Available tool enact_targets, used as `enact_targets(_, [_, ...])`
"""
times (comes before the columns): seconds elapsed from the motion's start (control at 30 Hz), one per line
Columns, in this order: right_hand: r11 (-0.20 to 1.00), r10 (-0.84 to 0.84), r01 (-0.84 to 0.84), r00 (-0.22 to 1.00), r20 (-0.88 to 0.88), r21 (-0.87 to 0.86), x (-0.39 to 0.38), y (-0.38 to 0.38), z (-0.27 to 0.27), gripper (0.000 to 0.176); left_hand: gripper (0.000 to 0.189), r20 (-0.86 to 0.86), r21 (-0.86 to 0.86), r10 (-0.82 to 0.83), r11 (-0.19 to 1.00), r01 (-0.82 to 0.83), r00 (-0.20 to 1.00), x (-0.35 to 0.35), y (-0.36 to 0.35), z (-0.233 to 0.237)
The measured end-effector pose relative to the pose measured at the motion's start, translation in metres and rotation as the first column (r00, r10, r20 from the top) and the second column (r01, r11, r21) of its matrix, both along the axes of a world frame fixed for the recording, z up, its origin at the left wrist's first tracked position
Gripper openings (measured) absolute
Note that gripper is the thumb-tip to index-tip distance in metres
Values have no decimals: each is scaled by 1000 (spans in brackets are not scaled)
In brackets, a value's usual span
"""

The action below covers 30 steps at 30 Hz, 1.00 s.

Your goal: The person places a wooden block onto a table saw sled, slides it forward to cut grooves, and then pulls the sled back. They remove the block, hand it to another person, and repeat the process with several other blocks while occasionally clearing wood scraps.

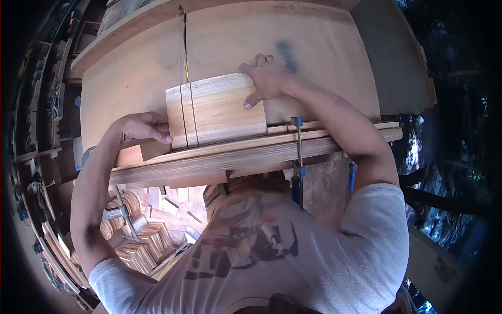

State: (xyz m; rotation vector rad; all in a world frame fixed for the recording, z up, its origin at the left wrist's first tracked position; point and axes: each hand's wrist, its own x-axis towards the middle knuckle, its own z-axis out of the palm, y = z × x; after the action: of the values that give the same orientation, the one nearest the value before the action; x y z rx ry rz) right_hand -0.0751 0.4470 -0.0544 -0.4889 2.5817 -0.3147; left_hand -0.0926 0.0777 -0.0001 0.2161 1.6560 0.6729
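A pale rectangular wooden board (225, 112) lies flat on the plywood surface (324, 57), against the wooden fence on my side. Two narrow dark grooves run across its left part, close to a slot in the plywood. My left hand (144, 128) grips the board's left edge near the fence, thumb on top and fingers partly hidden. At the far right corner, my right hand (266, 81) holds the board with its thumb on the face and fingers over the far edge.
The long wooden fence (235, 157) carries a blue-ended clamp (299, 152) on the right and another clamp (119, 212) on the left. Stacked wooden pieces (146, 246) stand below at left. A raised wooden rail (125, 36) borders the far side.
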Motion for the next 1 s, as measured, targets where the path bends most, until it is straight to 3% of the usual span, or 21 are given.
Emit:
enact_targets(0.13, [981,117,-97,987,-112,169,18,-12,30,114,88,22,-51,44,998,-42,999,3,6,11])
enact_targets(0.2, [950,210,-240,964,-161,-200,51,-18,31,125,84,40,16,16,1000,-17,999,1,-4,-2])
enact_targets(0.27, [896,412,-412,910,-36,-167,88,-38,50,121,79,18,-109,-25,994,27,1000,-2,-10,-14])
enact_targets(0.33, [896,432,-439,897,-97,-68,123,-50,29,112,78,-13,-210,-86,974,81,996,-7,-9,-15])
enact_targets(0.4, [906,421,-422,903,-83,-3,125,-55,26,103,72,-160,-172,-117,981,89,980,2,-3,3])
enact_targets(0.47, [928,372,-372,928,31,3,123,-59,30,95,79,-344,-457,-368,869,188,864,20,23,36])
enact_targets(0.53, [924,378,-381,923,-68,-25,123,-58,25,83,97,-533,-281,-227,956,83,815,27,6,48])
enact_targets(0.57, [921,381,-388,917,-116,-41,123,-58,23,77,111,-712,-10,73,993,-115,698,42,-13,57])
enact_targets(0.6, [917,386,-395,914,-127,-59,122,-58,25,77,125,-777,291,379,924,-248,503,66,-32,68])
enact_targets(0.67, [909,393,-408,907,-154,-86,122,-57,32,76,146,-992,16,23,998,-59,128,126,-56,89])
enact_targets(0.7, [902,409,-424,898,-161,-75,121,-55,33,76,154,-969,-240,-235,968,-75,77,159,-65,73])
enact_targets(0.73, [896,422,-439,890,-172,-72,119,-56,31,76,150,-912,-401,-394,915,-46,113,183,-84,43])
enact_targets(0.77, [888,435,-453,883,-178,-74,118,-57,27,77,129,-929,-354,-336,930,-103,154,193,-94,19])
enact_targets(0.83, [867,468,-492,858,-211,-76,114,-55,25,73,108,-892,-437,-441,898,-58,-95,174,-135,-14])
enact_targets(0.93, [865,470,-492,864,-183,-101,106,-55,29,69,101,-956,-264,-254,963,56,-147,150,-132,-5])
enact_targets(1.0, [871,457,-481,868,-197,-100,95,-53,29,68,100,-958,-258,-245,963,72,-150,136,-130,-2])
